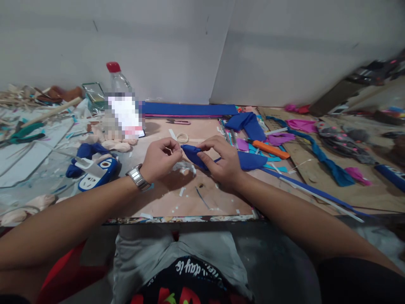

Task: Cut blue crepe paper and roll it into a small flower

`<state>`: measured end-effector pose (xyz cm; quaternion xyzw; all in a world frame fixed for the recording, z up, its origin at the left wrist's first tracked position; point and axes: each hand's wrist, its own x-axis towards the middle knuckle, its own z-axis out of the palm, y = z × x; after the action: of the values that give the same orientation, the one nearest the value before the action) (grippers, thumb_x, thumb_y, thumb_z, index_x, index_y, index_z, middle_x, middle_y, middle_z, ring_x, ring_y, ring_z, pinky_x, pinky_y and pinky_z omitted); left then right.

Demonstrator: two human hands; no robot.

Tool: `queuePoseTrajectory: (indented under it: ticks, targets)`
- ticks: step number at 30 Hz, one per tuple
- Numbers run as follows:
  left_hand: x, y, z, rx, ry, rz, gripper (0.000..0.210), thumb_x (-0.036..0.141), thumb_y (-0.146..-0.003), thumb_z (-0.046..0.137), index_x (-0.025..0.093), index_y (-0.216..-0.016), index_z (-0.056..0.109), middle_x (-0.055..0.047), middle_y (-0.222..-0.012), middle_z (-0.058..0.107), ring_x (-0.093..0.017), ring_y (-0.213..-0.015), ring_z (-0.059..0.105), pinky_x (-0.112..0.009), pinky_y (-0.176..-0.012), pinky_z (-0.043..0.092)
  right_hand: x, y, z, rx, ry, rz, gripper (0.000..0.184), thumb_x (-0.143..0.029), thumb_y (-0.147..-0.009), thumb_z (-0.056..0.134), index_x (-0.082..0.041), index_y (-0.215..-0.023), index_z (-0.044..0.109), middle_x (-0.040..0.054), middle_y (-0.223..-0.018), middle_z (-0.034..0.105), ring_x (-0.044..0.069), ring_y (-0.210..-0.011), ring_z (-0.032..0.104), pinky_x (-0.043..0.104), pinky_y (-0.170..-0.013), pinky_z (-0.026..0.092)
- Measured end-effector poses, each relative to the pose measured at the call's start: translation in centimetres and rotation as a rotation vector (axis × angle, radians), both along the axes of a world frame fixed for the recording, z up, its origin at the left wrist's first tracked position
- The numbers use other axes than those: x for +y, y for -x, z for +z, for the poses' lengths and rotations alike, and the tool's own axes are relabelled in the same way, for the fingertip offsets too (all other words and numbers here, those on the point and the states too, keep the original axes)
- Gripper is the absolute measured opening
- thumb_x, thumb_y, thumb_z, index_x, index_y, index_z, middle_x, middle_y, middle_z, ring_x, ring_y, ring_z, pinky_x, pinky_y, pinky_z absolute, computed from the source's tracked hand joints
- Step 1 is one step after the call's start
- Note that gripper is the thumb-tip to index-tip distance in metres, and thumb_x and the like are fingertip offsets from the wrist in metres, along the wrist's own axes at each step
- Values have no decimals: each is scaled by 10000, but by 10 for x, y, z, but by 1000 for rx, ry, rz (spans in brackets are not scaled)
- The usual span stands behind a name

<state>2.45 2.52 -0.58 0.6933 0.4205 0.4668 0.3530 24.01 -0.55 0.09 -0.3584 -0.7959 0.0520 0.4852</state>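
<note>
My right hand (221, 162) grips a piece of blue crepe paper (253, 160) bunched into a point above the wooden worktable (196, 198). My left hand (161, 158), with a metal watch on its wrist, pinches at the pointed tip of that blue paper (187, 149); a bit of clear tape or plastic (185, 167) hangs just below its fingers. Both hands meet over the middle of the table.
A red-capped water bottle (117, 82) stands at the back left. A tape ring (182, 137), an orange cutter (270, 149), blue and pink paper strips (190, 109), a blue-and-white power strip (96, 175), green pliers (25, 133) and sticks lie around. A person's lap is below the table's front edge.
</note>
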Motion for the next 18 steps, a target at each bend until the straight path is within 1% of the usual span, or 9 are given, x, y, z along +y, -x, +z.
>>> queuePoseTrajectory:
  ticks: [3,6,9,14,18]
  targets:
    - [0,0,-1,35,9,-23,176,315,-819,692,169,-725,662,4,-654,625,-118,-587,513,-250,-558,387,0,0,1,12,10,-11,115,-330,-985,668,-233,-1032,706,50,-912,716,225,-883,658,416,-850,518]
    - [0,0,-3,86,3,-40,248,391,-832,732,172,-729,676,-12,-678,647,-125,-603,521,-261,-570,396,-1,0,1,1,18,-8,119,-340,-982,671,-235,-1026,708,47,-907,718,226,-878,661,415,-849,518]
    - [1,0,-4,99,-10,-39,234,370,-842,723,176,-720,678,-12,-666,648,-128,-602,531,-264,-576,403,-1,1,2,-12,11,0,109,-334,-981,670,-235,-1012,705,45,-897,720,228,-872,661,418,-847,516]
    - [2,1,-4,42,-11,-47,200,325,-823,709,177,-702,649,2,-635,616,-121,-578,517,-255,-562,391,-1,1,1,9,31,-10,111,-337,-978,668,-238,-1017,700,48,-911,716,229,-873,652,421,-842,517]
    - [0,0,-1,-35,51,-104,194,321,-789,726,181,-707,621,17,-634,578,-111,-563,491,-246,-553,383,1,0,-1,73,55,-20,94,-307,-973,657,-220,-989,686,43,-904,687,206,-845,635,386,-812,515]
